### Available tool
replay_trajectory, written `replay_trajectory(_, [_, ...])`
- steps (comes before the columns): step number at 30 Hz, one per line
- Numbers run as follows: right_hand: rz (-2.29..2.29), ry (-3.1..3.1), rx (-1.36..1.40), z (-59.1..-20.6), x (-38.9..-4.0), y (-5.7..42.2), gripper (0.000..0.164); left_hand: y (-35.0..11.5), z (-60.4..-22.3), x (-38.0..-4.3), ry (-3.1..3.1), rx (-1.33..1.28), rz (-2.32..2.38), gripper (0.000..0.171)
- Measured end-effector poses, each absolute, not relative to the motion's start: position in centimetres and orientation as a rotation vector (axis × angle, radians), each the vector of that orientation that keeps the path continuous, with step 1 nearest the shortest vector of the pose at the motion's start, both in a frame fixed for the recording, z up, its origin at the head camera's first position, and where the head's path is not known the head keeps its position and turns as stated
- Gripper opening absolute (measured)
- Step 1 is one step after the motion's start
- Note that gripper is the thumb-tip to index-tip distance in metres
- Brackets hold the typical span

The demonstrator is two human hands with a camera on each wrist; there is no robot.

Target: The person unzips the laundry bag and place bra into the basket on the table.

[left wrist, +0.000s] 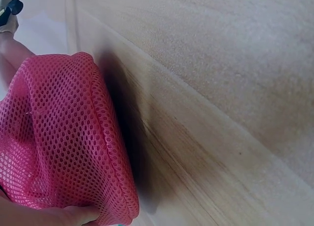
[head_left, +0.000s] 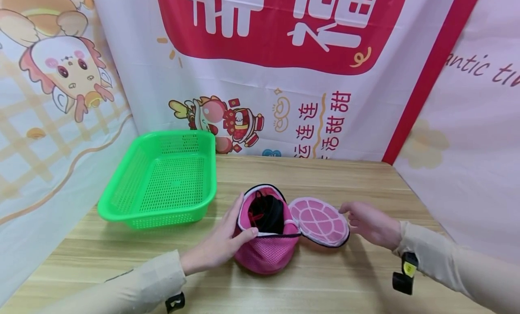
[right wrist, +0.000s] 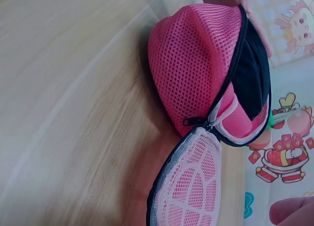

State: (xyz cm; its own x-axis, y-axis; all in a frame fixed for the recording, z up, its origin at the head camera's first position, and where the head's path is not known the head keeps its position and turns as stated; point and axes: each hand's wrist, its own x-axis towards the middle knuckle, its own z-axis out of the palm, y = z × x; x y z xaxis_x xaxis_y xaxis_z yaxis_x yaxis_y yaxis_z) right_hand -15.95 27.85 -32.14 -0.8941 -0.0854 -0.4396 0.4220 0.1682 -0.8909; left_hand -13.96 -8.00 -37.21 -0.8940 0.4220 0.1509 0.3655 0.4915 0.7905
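Note:
A pink mesh laundry bag [head_left: 266, 255] stands on the table with its round top unzipped. Inside lies a black fabric item [head_left: 271, 214] with a bit of red on it; its kind is hard to tell. My left hand [head_left: 219, 246] grips the bag's left side, thumb at the rim. In the left wrist view, a digit presses on the pink mesh [left wrist: 68, 138]. The lid [head_left: 318, 221], pink mesh with white bands, lies folded out to the right. Beside its right edge is my right hand [head_left: 371, 223], fingers loosely bent; the right wrist view shows its fingertips [right wrist: 294, 211] apart from the lid.
A green perforated plastic basket [head_left: 170, 178] stands at the left back of the wooden table [head_left: 325, 282]. Printed cloth [head_left: 264, 79] hangs behind the table and along both sides. A zipper pull [right wrist: 192, 121] hangs near the lid's hinge.

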Motion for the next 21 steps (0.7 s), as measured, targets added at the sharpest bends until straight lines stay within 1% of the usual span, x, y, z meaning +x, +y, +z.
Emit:
replay_trajectory(5, [-1.630, 2.289, 0.186, -32.3, -15.7, 27.1, 0.042, -8.1, -37.1, -14.0, 2.649, 0.677, 1.386, 0.091])
replay_trajectory(8, [-1.541, 2.412, 0.149, -32.4, -15.7, 26.3, 0.042, -8.2, -37.0, -14.0, 2.639, 0.664, 1.398, 0.091])
replay_trajectory(10, [-1.530, 2.440, 0.142, -32.4, -15.7, 25.7, 0.048, -8.2, -36.9, -14.0, 2.643, 0.667, 1.401, 0.091])
replay_trajectory(12, [-1.514, 2.481, 0.074, -32.5, -15.8, 25.2, 0.051, -8.1, -36.8, -14.1, 2.655, 0.678, 1.399, 0.090])
replay_trajectory(15, [-1.378, 2.656, -0.153, -32.9, -15.6, 24.8, 0.055, -8.0, -36.7, -14.2, 2.679, 0.700, 1.386, 0.090])
replay_trajectory(18, [-1.129, 2.892, -0.464, -33.5, -15.2, 24.3, 0.051, -8.0, -36.7, -14.3, 2.686, 0.704, 1.382, 0.090])
replay_trajectory(21, [-0.972, 2.992, -0.666, -33.9, -14.6, 23.9, 0.052, -8.0, -36.5, -14.3, 2.685, 0.697, 1.376, 0.090])
